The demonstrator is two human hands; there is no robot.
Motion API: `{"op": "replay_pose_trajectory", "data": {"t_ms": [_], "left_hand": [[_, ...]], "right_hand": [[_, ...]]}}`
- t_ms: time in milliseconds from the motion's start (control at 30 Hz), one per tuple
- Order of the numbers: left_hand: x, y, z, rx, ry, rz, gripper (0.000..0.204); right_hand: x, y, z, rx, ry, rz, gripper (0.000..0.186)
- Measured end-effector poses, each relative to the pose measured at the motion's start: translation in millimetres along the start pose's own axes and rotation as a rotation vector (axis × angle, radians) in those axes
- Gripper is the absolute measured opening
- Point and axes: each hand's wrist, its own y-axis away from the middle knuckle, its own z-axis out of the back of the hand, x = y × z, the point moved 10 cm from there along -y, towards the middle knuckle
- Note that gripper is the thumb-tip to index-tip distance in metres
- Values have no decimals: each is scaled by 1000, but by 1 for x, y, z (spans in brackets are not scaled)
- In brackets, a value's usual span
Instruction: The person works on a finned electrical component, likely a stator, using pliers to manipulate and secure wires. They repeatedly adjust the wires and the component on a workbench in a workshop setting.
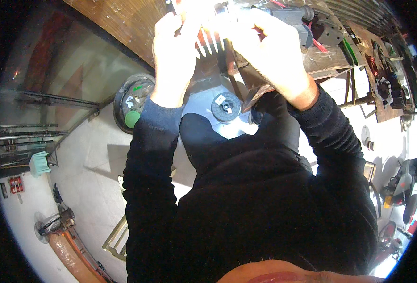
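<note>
At the top of the head view, strong glare washes out much of both hands. My left hand (174, 61) is closed, with its fingers bent at the left side of a bright piece with several pale, thin prongs (208, 43) and a reddish-orange part. Across from it, my right hand (277, 54) is also closed, its thumb and fingers curled together by the piece's right side. What exactly each hand grips is lost in the white glare. Just beyond the right hand sits a dark grey machine part (291, 20) with a red cable (320, 45).
The wooden bench (119, 21) runs along the top. Below it, a grey spool (225, 107) lies on the floor between my legs. A black tub (120, 106) with green items stands left. Tools lie on a board (383, 87) at right, above a parked motorbike (404, 184).
</note>
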Motion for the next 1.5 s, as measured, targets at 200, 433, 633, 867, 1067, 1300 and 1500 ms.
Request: {"op": "replay_pose_trajectory", "data": {"t_ms": [200, 433, 633, 867, 1067, 1300, 1500], "left_hand": [[5, -2, 7, -69, 68, -12, 31], [34, 2, 6, 23, 60, -68, 33], [-5, 11, 11, -131, -410, -378, 31], [-2, 12, 22, -52, -190, -136, 28], [-2, -1, 16, 130, 54, -65, 30], [35, -5, -5, 326, 286, 196, 30], [40, -6, -11, 406, 332, 241, 28]], "right_hand": [[-6, -2, -11, 13, 61, -32, 21], [-3, -6, -20, -40, 19, 78, 22], [-32, -5, -33, -153, -793, -237, 29], [-20, -11, -33, -68, -514, 41, 25], [-12, -14, -31, -33, -538, 98, 23], [-16, -9, -31, 53, 79, 30, 24], [-10, -1, -19, -40, -23, 10, 25]]}}
